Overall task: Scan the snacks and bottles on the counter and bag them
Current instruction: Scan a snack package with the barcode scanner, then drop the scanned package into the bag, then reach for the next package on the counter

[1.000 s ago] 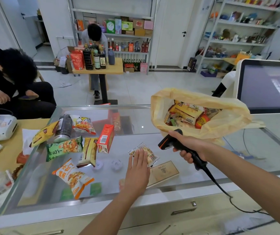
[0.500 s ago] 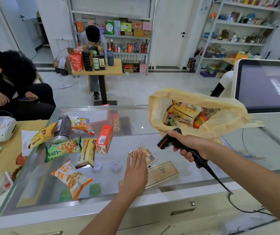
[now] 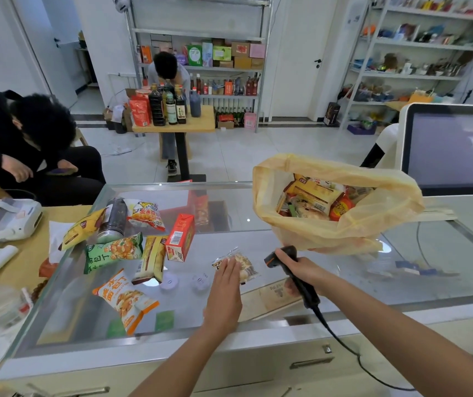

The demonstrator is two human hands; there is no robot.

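Observation:
My left hand [image 3: 225, 293] lies flat with straight fingers on a small clear snack packet [image 3: 242, 266] on the glass counter [image 3: 344, 285]. My right hand [image 3: 301, 270] grips a black barcode scanner [image 3: 288, 270], its head pointing left at that packet. Behind the scanner an open yellow plastic bag [image 3: 344, 224] holds several snack packs. To the left lie loose items: a red carton [image 3: 180, 237], a green packet [image 3: 113, 252], an orange packet [image 3: 125, 300], yellow packets [image 3: 150, 260] and a dark can [image 3: 113, 220].
A white monitor [image 3: 453, 147] stands at the right behind the bag. The scanner cable [image 3: 352, 353] trails off the front edge. A white device [image 3: 6, 222] sits on the wooden table at left. Two people are beyond the counter, one seated at left.
My left hand stays flat on the small packet. The scanner in my right hand has dropped slightly and come closer to the packet.

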